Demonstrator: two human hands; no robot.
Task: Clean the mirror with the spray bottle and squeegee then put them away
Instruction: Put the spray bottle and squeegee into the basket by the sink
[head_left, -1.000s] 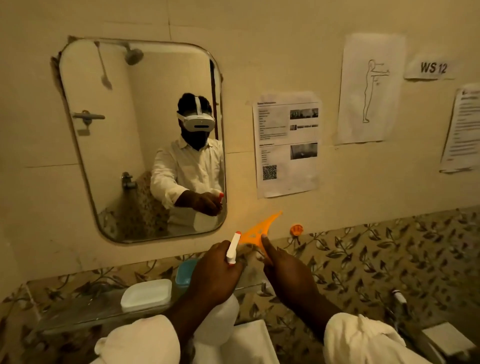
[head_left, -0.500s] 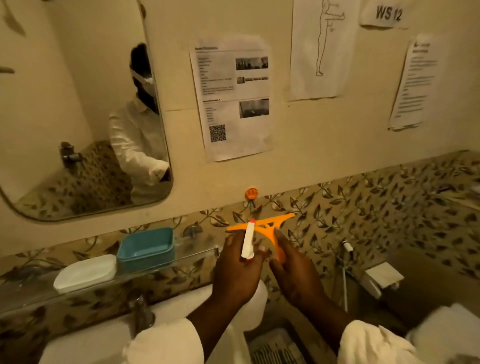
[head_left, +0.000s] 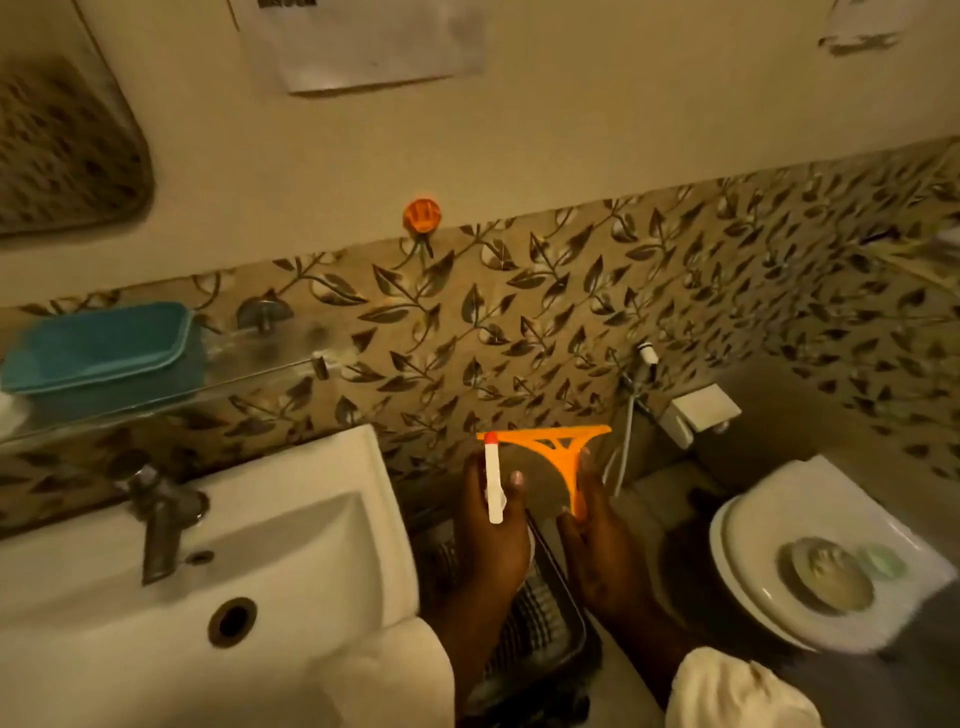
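Note:
My left hand (head_left: 493, 535) grips the white spray bottle (head_left: 492, 480), whose red-tipped nozzle stands up above my fingers; the bottle's body is hidden under the hand. Right beside it, my right hand (head_left: 597, 551) holds the orange squeegee (head_left: 563, 452) by its handle, blade level and uppermost. Both hands hover over a dark basket (head_left: 563, 613) on the floor between the sink and the toilet. Only the lower right corner of the mirror (head_left: 62, 156) shows, at the top left.
A white sink (head_left: 291, 545) with a metal tap (head_left: 158, 519) lies at lower left. Above it, a glass shelf (head_left: 249, 364) carries a teal box (head_left: 104, 348). An orange wall hook (head_left: 422, 214) sits above the leaf-patterned tiles. A white toilet (head_left: 810, 551) stands at right.
My view has dropped from the mirror down to the sink, basket and toilet. Both hands have stayed close together, still holding the spray bottle and squeegee, and now hang lower over the basket.

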